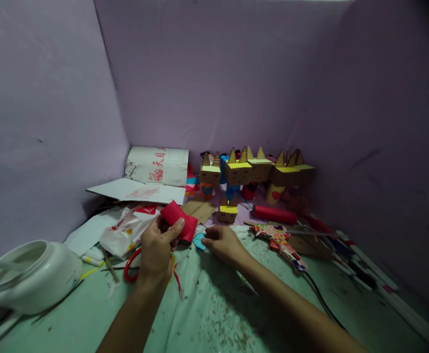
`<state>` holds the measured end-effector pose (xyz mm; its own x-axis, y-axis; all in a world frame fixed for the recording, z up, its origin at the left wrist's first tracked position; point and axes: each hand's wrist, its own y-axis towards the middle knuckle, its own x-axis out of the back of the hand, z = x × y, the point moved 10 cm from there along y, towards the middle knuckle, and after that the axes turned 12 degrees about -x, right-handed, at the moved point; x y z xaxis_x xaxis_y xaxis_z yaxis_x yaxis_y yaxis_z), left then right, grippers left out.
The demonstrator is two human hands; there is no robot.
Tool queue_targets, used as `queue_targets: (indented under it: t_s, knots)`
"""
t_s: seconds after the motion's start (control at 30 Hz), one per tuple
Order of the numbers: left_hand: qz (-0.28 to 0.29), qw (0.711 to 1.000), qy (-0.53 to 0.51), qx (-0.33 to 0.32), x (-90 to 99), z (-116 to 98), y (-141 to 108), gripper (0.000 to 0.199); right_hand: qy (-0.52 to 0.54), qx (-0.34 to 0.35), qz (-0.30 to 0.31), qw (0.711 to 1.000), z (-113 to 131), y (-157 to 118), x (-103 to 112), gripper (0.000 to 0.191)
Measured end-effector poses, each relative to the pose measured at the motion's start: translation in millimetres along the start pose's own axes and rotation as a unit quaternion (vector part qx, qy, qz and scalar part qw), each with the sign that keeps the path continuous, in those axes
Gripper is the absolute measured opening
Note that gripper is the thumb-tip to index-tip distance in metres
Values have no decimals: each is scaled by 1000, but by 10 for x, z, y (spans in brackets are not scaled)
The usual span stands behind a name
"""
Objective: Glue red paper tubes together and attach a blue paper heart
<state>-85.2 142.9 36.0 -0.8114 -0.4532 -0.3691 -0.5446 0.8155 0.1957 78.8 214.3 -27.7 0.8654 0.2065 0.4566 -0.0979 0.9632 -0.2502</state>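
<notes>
A short red paper-covered tube (184, 226) is gripped in my left hand (159, 242), thumb across its front, held tilted above the table. Just to its right, my right hand (220, 241) has its fingers bent together at the edge of a small light-blue cut-out piece (199, 241), which looks pinched at its right side. Under my left wrist lie red-handled scissors (129, 267). Behind my right hand sits a small cardboard box head (228, 212) with a yellow top and pointed ears.
Several cardboard cat-like figures (239, 172) stand at the back. A red roll (274, 214) and a patterned glue gun (282, 245) with a black cord lie right. Left are a white pot (34, 277), a plastic bag (126, 233) and cardboard sheets (163, 166).
</notes>
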Motion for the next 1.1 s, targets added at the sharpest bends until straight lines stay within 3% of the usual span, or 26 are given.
queue_targets:
  t_s: [0.2, 0.33, 0.4, 0.5, 0.67, 0.77, 0.9, 1.0, 1.1]
  knots:
    - [13, 1000, 4, -1, -4, 39, 29, 32, -116, 15, -45, 992, 169, -79, -29, 39]
    - [25, 1000, -2, 13, -45, 74, -3, 31, -105, 23, -50, 993, 137, -20, 32, 23]
    - [37, 999, -7, 20, -89, 86, -34, 31, -77, 30, -38, 996, 101, 28, 57, 13]
    - [58, 998, -15, 28, -155, 99, -69, 34, -13, 45, -8, 999, 78, 27, 109, 13]
    - [123, 991, -2, 57, -291, 232, -178, 44, 112, 70, 8, 991, 50, -316, 462, 26]
    - [188, 973, 20, 129, -440, 490, -418, 43, 227, 52, 33, 972, -97, -551, 707, 28]
    - [279, 938, 16, 206, -689, 778, -839, 50, 386, -3, 51, 921, -365, -656, 904, 25]
    - [310, 926, 17, 213, -779, 865, -997, 55, 425, -13, 59, 903, -434, -646, 942, 28]
    - [320, 919, 6, 229, -800, 915, -1044, 52, 405, -2, 75, 911, -409, -647, 915, 30]
